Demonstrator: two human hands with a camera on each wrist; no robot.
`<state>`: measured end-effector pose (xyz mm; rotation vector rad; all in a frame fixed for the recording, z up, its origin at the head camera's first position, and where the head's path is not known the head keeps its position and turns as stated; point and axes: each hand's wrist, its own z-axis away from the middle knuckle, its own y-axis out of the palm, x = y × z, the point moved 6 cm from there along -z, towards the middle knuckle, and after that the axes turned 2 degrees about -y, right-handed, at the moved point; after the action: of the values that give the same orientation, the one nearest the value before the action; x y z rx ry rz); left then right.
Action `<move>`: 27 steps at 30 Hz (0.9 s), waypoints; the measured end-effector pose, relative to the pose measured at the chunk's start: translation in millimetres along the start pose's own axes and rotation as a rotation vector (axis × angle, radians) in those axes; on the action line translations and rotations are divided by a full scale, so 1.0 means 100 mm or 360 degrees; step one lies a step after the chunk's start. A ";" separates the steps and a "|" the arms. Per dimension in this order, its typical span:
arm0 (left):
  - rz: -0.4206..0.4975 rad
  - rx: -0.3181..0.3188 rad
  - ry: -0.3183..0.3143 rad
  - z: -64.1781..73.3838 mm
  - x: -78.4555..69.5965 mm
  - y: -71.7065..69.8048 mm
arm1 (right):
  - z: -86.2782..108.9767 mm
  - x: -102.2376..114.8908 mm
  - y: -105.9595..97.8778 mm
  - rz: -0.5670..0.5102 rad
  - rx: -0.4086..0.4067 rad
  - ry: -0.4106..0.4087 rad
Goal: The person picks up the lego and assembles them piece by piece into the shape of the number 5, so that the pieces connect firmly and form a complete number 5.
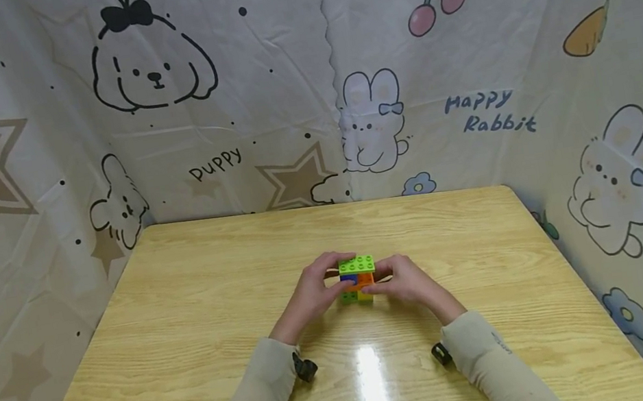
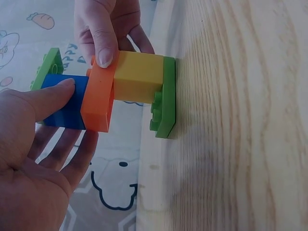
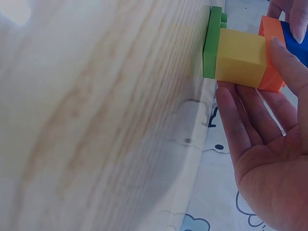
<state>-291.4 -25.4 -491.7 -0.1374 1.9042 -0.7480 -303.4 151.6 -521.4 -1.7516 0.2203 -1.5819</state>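
Observation:
A small stack of toy building bricks stands upright on the table between both hands. At its foot lies a green plate (image 2: pixel 167 96), with a yellow brick (image 2: pixel 138 77) on the plate's right part. An orange brick (image 2: pixel 97 106) sits over the yellow one. Above it, on the left, is a blue brick (image 2: pixel 66 113), topped by another green plate (image 1: pixel 356 264). My left hand (image 1: pixel 316 288) pinches the blue brick, thumb on its near face and fingers behind. With its thumb on the orange brick, my right hand (image 1: pixel 406 278) grips the stack from the right, fingers behind it.
The stack is near the middle of the light wooden table (image 1: pixel 230 256). A pale curtain (image 1: pixel 281 95) with cartoon drawings hangs along the back and both sides. Small black cameras are strapped at both cuffs.

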 end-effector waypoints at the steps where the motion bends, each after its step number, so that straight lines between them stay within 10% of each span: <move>1: 0.0009 0.0001 -0.0008 0.00 0.00 0.00 | 0.00 0.00 0.00 -0.0003 -0.0002 0.0000; 27: 0.0079 -0.0028 -0.0029 -0.05 0.09 0.02 | -0.01 0.04 0.02 0.0073 -0.0041 -0.0022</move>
<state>-299.6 -25.3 -498.8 -0.1071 1.8906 -0.6944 -302.6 147.9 -519.3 -1.7645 0.2736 -1.5398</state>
